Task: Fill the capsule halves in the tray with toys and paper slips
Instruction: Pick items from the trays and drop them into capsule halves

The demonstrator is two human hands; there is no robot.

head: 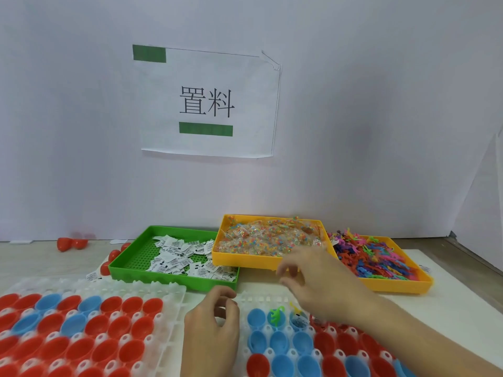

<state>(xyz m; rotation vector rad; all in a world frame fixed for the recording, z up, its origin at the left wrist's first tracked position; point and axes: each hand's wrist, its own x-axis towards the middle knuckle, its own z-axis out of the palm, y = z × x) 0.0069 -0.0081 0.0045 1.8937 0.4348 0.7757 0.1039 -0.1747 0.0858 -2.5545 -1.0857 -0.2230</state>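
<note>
hands over the capsule tray (272, 299), fingers loosely curled, nothing visibly held

right hand (318, 284) hovers just behind the white moulded tray, blurred fingers (285, 268) apart near the yellow bin (245, 261) of glossy bead packets. left hand (211, 330) rests at the tray's left edge. round blue capsule halves (279, 341) sit beside the fingers; one holds a green toy (276, 314).

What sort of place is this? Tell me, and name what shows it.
Probably a hand-assembly packing station for toy capsules. A printed wall sign marks the spot, sorting bins hold paper slips and small plastic toys, and white trays carry rows of open capsule halves.
</note>
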